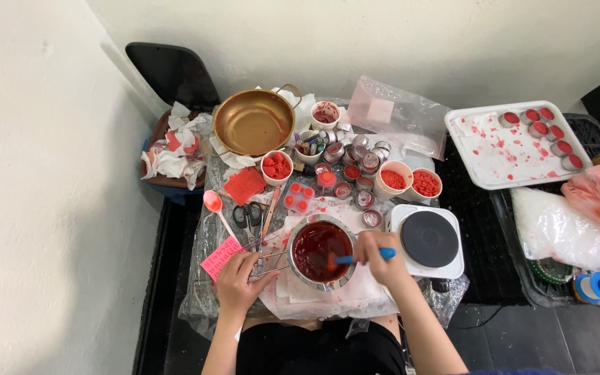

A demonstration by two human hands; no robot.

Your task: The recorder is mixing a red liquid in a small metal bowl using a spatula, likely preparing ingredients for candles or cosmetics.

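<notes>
A small steel pot [298, 267] full of dark red liquid stands on stained paper at the table's front. My right hand [376, 258] is closed on a blue-handled stirrer [364, 257] whose tip dips into the red liquid. My left hand [239, 279] grips the pot's thin wire handle [267, 260] on the left side. Next to that hand lies a pink card [219, 257].
A white hot plate with a black disc [428, 240] sits right of the pot. Behind are cups of red pieces [276, 167], several small tins [355, 182], a copper bowl [253, 122], scissors [248, 216], and a white tray of filled tins [515, 146].
</notes>
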